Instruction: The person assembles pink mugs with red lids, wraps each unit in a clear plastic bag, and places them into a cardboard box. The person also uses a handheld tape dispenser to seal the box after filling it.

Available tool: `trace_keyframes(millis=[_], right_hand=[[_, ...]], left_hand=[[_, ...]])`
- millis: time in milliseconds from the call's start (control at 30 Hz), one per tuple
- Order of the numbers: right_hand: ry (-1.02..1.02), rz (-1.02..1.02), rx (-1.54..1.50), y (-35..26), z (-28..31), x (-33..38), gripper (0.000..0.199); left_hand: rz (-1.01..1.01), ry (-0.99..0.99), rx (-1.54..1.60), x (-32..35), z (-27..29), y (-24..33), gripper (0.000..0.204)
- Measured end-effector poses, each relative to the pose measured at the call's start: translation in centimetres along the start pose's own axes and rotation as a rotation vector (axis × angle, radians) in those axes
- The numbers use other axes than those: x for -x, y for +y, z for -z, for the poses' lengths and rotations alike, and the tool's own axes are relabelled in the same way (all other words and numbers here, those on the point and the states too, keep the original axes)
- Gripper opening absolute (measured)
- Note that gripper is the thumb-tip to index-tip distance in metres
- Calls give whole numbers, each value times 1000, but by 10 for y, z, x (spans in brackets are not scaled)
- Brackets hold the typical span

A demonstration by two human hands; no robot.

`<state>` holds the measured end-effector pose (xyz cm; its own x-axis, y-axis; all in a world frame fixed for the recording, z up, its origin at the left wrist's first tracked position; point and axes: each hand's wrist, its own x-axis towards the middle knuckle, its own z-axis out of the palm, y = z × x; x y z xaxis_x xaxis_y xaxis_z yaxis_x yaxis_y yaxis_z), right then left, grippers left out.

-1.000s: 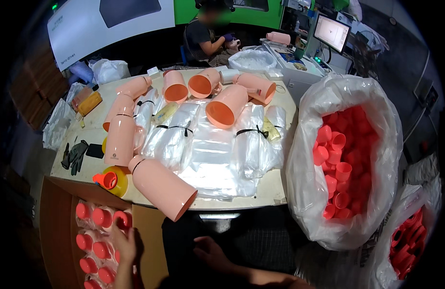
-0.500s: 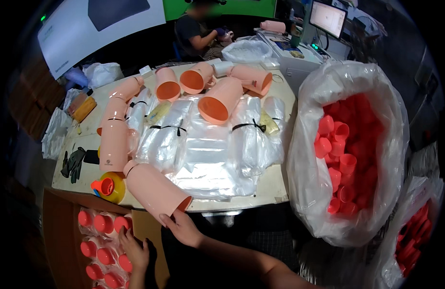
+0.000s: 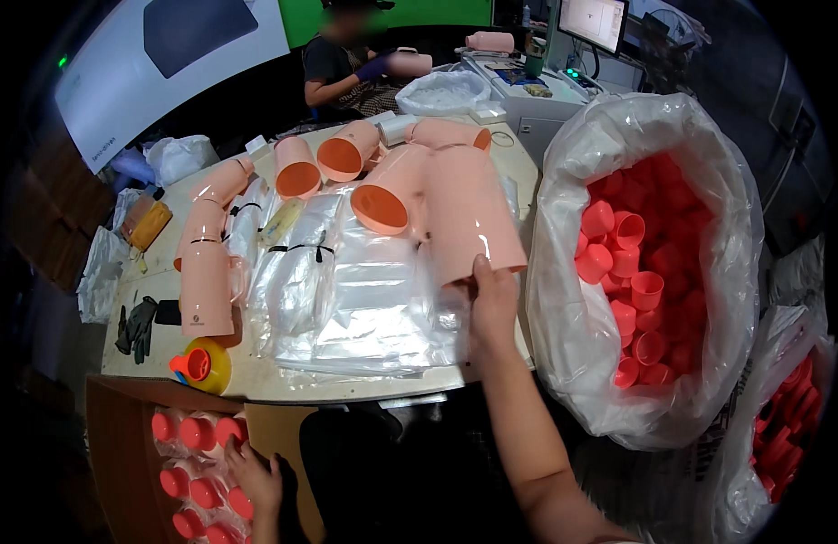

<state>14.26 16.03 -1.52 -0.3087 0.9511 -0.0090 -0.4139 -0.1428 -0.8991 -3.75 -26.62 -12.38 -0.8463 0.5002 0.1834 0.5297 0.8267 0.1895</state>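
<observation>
My right hand (image 3: 494,308) pinches the lower rim of a pink jug shell (image 3: 469,213), raised above the right part of the table. At the lower left, my left hand (image 3: 257,479) has its fingers stretched out over the edge of a cardboard box (image 3: 120,408). Its fingertips are beside a red cap (image 3: 230,430); whether they touch cannot be told. Several red-capped, plastic-wrapped containers stand in that box. Next to the raised shell, another pink jug shell (image 3: 382,204) lies with its open end toward me. Clear plastic bags (image 3: 373,335) lie flat on the table below.
More pink shells (image 3: 296,168) lie along the table's back, others in a left row (image 3: 207,286). A yellow round container (image 3: 212,364) and dark gloves (image 3: 140,328) are at the left. A large sack (image 3: 559,344) of red cups stands at the right. A co-worker (image 3: 342,77) sits behind.
My right hand has carried the pink jug shell from the table's front left to the right, over the bags. My left hand stays by the box. The co-worker's hands now hold up a pink shell.
</observation>
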Motion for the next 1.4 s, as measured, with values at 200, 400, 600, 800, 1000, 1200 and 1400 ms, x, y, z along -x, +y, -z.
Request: trace_keyframes(millis=[200, 400, 600, 800, 1000, 1200, 1400], right_hand=[[8, -3, 5, 59, 38, 21, 44], [-381, -34, 219, 28, 40, 78, 33], [-479, 89, 434, 70, 107, 152, 23], [-617, 189, 675, 50, 120, 177, 16], [-517, 121, 526, 52, 120, 177, 15], [-401, 2, 358, 43, 107, 187, 13], [-847, 354, 799, 75, 84, 219, 13]], left_hand=[[-44, 105, -32, 3, 3, 15, 56], [-462, -462, -46, 112, -77, -50, 34], [-689, -1192, -481, 136, -68, -52, 31], [-1325, -1390, -867, 116, 12, 35, 28], [-1247, -1021, -418, 98, 153, 70, 27], [-552, -4, -179, 24, 203, 86, 79], [64, -109, -203, -44, 192, 18, 44]])
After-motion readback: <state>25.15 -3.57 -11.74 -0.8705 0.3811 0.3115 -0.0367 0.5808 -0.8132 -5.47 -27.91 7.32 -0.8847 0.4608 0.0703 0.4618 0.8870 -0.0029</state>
